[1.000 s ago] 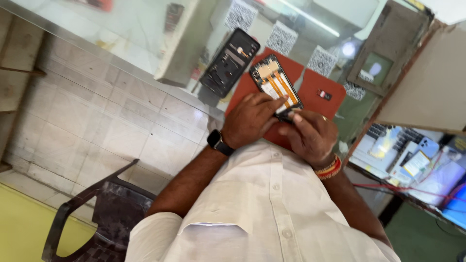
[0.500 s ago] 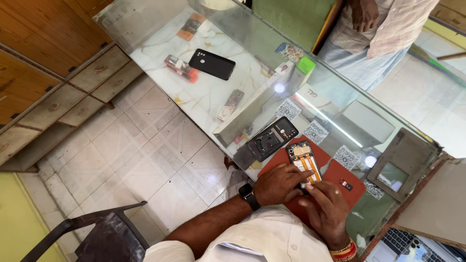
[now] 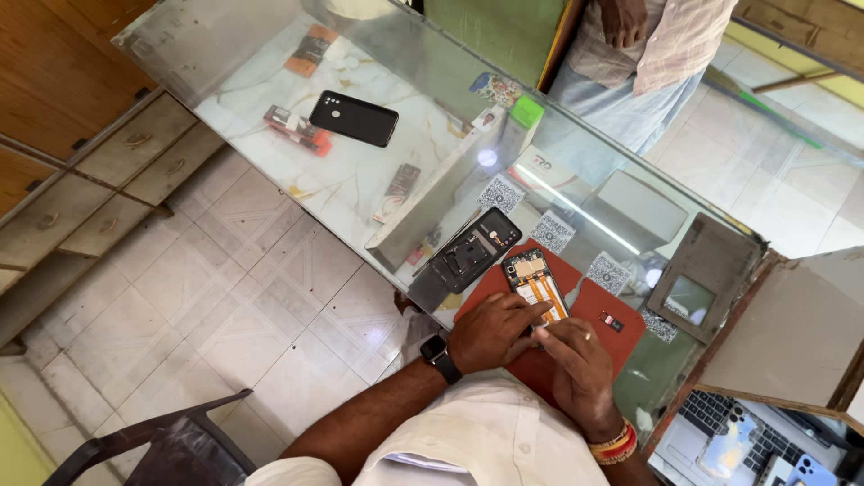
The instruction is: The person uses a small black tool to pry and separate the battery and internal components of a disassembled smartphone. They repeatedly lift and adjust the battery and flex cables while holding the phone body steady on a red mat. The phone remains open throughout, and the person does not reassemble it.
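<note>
Glass counter (image 3: 270, 108), centre frame: left hand (image 3: 490, 331) and right hand (image 3: 576, 373) fingers curled, pressing opened phone (image 3: 533, 283); lower half hidden, grip unclear.

The near end of the opened phone with orange ribbon cables (image 3: 535, 284) is covered by the left hand (image 3: 493, 331) and the right hand (image 3: 576, 371), so what the fingertips pinch cannot be told. The small dark part on the red work mat (image 3: 614, 321) is too small to identify. The person in the striped shirt (image 3: 668, 40) is cut off by the top edge. The dark chair (image 3: 153, 448) and the laptop with phones on it (image 3: 749, 439) run off the bottom edge.
</note>
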